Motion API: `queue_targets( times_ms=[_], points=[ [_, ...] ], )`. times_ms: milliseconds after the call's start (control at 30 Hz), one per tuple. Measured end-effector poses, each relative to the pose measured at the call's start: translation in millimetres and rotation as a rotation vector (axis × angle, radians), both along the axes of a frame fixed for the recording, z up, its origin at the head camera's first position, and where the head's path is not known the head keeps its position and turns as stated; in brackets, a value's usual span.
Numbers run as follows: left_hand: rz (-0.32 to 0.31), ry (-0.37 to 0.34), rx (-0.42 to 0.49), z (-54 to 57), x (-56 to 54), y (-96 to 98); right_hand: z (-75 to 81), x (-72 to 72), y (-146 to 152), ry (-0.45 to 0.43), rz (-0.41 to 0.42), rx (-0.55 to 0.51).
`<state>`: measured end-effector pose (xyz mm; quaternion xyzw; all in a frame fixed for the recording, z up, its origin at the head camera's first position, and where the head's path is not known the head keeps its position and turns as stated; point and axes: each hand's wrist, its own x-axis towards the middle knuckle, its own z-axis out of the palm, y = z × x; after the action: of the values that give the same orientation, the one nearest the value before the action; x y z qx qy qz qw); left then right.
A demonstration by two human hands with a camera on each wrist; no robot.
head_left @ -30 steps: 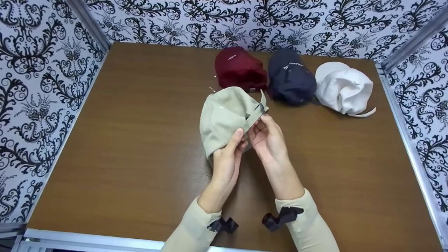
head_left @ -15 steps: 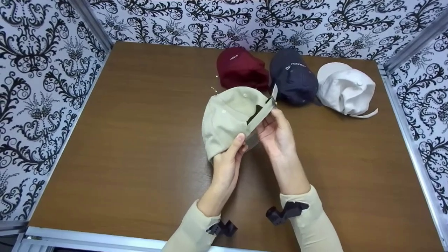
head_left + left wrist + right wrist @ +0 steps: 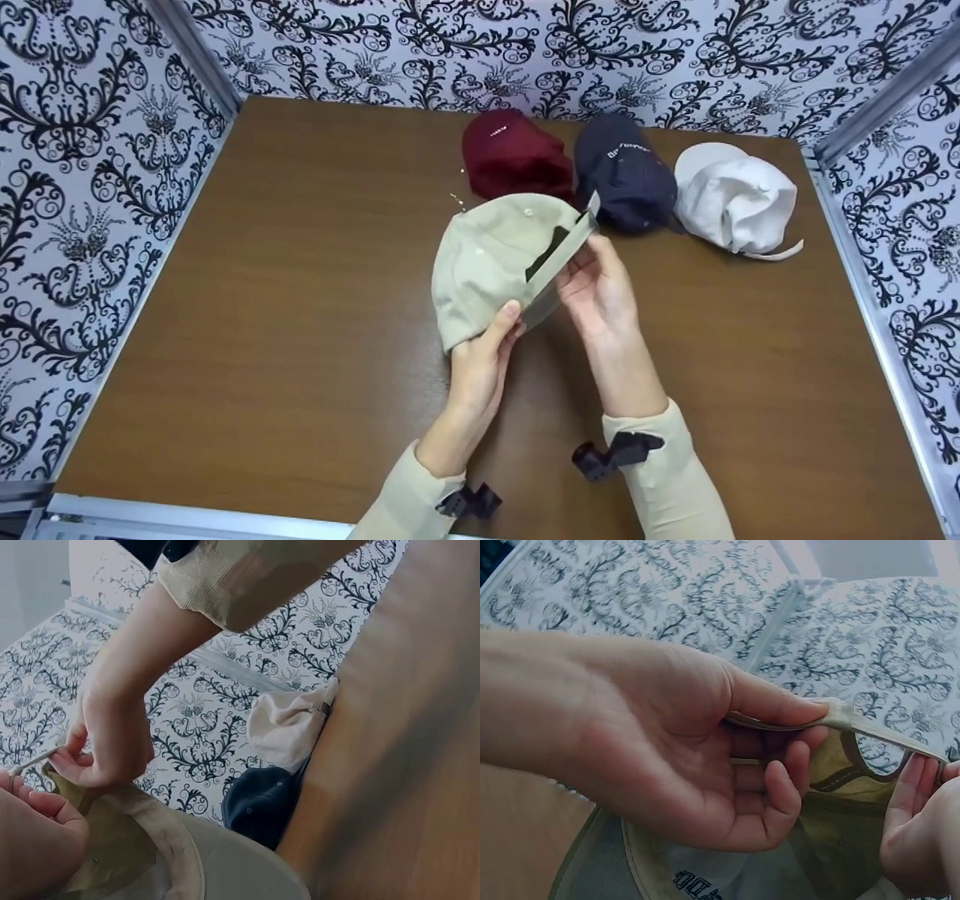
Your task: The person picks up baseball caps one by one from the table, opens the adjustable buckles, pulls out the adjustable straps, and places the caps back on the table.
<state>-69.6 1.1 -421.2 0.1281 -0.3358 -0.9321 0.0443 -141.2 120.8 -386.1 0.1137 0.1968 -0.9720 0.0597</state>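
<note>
My right hand (image 3: 600,289) is pinching the back strap (image 3: 559,259) between thumb and finger, close to its loose end (image 3: 594,202), and its other fingers are curling in below; my left hand (image 3: 480,360) is gripping the cap's edge near the other end of the strap, with the thumb lying on the outside. Between my two hands the strap is running nearly straight, and a dark gap is showing beside it.

The pale green cap (image 3: 480,277) is sitting in my hands over the middle of the tabletop (image 3: 300,285); I cannot tell if any of it is touching the wood. It is looking light and soft to me, like cloth that should bend and dent if I squeeze; the brim (image 3: 244,862) is looking stiffer and flatter. I am guessing the cloth is not slippery and will not break; the thin strap may twist, so a pinch near its end seems best, with the other hand on the firm edge.

Farther out, a dark red cap (image 3: 514,157), a navy cap (image 3: 622,180) and a white cap (image 3: 739,199) are lying in a row at the back; behind them a patterned wall (image 3: 360,56) is standing.
</note>
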Motion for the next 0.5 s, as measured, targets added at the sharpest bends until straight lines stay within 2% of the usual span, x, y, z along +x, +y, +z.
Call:
queue_targets(
  times_ms=[133,300,500],
  points=[
    [-0.023,0.027,-0.018,-0.3,0.1,-4.8,0.5,-3.4,6,-0.006,0.016,-0.013],
    [-0.097,0.020,-0.066,-1.3,3.2,-15.1,0.3,-6.3,19,0.016,-0.006,-0.078],
    [-0.160,0.056,-0.090,1.1,2.3,-32.7,-0.2,-9.2,24,0.017,0.009,-0.049]
  ],
)
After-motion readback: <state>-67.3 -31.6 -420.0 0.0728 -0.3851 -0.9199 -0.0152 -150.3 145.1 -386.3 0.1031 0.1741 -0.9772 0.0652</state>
